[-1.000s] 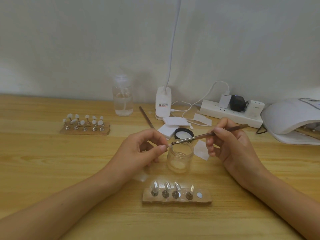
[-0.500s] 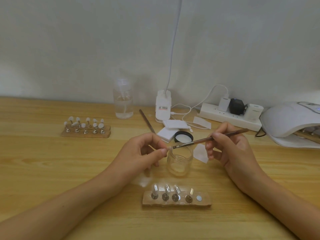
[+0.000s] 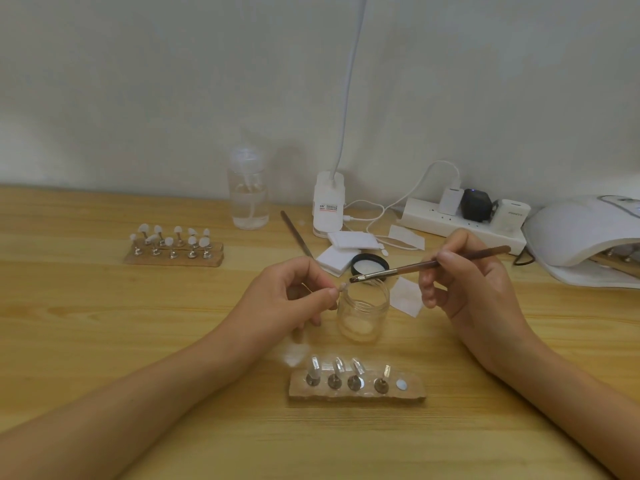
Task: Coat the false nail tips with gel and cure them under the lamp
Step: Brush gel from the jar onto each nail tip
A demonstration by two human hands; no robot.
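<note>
Left hand (image 3: 294, 299): your fingers pinch a nail tip (image 3: 343, 287) by its stem, at the gel jar (image 3: 362, 311) rim, likely to catch drips. Right hand (image 3: 464, 289): your fingers hold the brush (image 3: 426, 264) pen-style, bristles just beside the tip.

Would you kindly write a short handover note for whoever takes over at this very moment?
Left hand: pinches one nail tip on its stand, by the rim of the open jar.
Right hand: holds the brush, bristles just short of that tip.
Near holder: four tips standing, one spot free. Far holder: white tips, neither hand on it. Lamp at the right, something like a holder inside.
Done: jar open, lid behind it. Which tips are already coated cannot be told.
Left: coat the held tip, put it back, do the rest, cure.
</note>
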